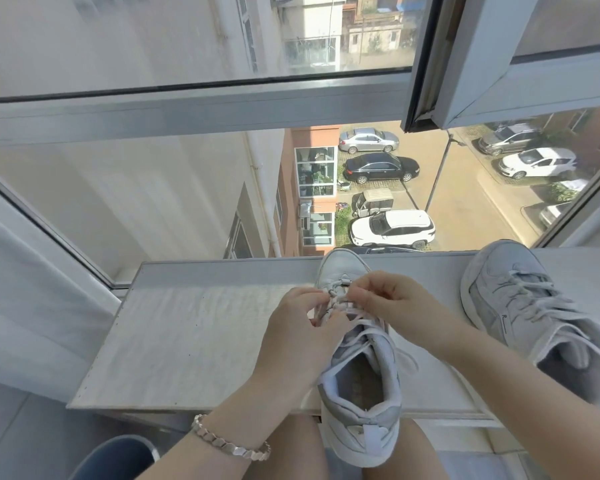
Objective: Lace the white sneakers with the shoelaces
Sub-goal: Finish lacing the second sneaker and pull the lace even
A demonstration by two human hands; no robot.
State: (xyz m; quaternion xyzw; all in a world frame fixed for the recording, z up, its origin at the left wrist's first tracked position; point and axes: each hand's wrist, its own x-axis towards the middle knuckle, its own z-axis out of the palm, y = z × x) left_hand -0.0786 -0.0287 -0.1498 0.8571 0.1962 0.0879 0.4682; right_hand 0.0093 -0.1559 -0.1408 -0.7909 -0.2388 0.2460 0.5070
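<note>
One bracelet (231, 441); left hand (291, 334), right hand (392, 299) seemingly pinch shoelace (368, 322); sneaker (388, 362), second sneaker (520, 306).

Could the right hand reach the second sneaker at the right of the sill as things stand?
Probably yes: the grey-white laced sneaker lies on the pale windowsill right of the right hand, nothing between them, though its fingers pinch a white shoelace.
</note>
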